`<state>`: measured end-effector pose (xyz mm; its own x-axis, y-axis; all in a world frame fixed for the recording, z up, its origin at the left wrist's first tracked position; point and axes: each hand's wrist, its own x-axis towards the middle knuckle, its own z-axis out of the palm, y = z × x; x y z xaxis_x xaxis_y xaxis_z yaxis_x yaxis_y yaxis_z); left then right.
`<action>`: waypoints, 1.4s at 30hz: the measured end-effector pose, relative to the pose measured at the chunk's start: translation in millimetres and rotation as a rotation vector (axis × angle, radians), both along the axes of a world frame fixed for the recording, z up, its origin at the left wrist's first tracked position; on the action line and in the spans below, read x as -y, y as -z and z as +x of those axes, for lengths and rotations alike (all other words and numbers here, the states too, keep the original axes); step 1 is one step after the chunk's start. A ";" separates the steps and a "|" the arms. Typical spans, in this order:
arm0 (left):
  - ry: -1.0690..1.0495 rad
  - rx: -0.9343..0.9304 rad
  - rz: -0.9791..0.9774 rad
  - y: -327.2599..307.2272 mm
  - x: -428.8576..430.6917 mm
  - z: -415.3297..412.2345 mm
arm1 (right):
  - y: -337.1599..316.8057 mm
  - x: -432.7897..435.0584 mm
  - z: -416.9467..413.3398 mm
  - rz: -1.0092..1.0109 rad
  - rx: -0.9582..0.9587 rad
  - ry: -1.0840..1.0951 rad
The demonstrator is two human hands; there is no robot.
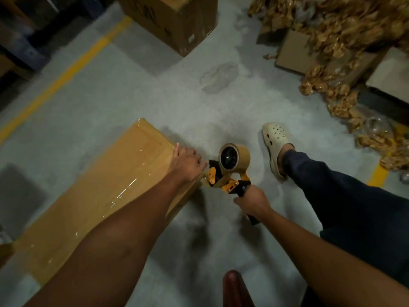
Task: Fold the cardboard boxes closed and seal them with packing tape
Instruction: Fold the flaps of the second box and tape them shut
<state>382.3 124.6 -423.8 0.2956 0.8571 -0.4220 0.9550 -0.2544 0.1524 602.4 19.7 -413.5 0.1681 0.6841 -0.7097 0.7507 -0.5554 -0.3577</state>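
Note:
A long flat cardboard box [93, 191] lies closed on the concrete floor at the left, with shiny clear tape running along its top. My left hand [187, 163] rests on the box's right-hand end, fingers bent over the edge where the tape comes down. Just to the right, my right hand [251, 201] grips the black handle of an orange tape dispenser [225, 173] loaded with a brown tape roll [234, 158]. The dispenser's front end sits against the box end, right beside my left fingers.
A tall cardboard box [177, 21] stands at the top centre. Piles of crumpled brown paper [345, 41] and flat cardboard cover the right side. My leg and a pale clog [276, 140] are to the right. A yellow floor line [66, 76] runs at the left.

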 end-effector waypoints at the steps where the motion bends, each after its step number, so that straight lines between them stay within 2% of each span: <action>1: 0.002 -0.005 -0.006 1.4 2.8 1.1 | 0.9 -2.5 -2.8 -0.011 -0.019 0.039; 6: 0.030 -0.048 0.059 -2.3 11.7 1.5 | 11.1 -6.5 -14.5 -0.059 -0.197 0.292; 10: 0.015 -0.055 0.108 3.1 23.0 5.4 | 20.3 -18.9 -22.8 -0.106 -0.414 0.484; 15: 0.044 0.023 0.156 9.8 12.0 -21.7 | 37.7 -59.1 -37.6 -0.111 -0.541 0.623; 19: -0.135 -0.061 0.168 5.9 -21.5 -60.4 | 57.2 -97.0 -48.4 -0.027 -0.437 0.524; 24: -0.354 -0.094 0.219 7.4 -77.9 -111.9 | 78.6 -139.8 -61.5 0.053 -0.453 0.430; 28: -0.490 -0.010 0.222 17.6 -107.0 -138.0 | 110.4 -162.2 -69.9 0.094 -0.401 0.412; 32: -0.515 0.021 0.359 33.2 -103.4 -137.4 | 176.5 -174.1 -62.2 0.063 -0.336 0.466; 37: -0.512 0.029 0.418 37.9 -103.3 -138.0 | 171.1 -172.8 -67.7 0.094 -0.232 0.455; 42: -0.535 0.069 0.402 30.8 -105.4 -136.1 | 156.0 -180.5 -65.4 -0.005 -0.041 0.353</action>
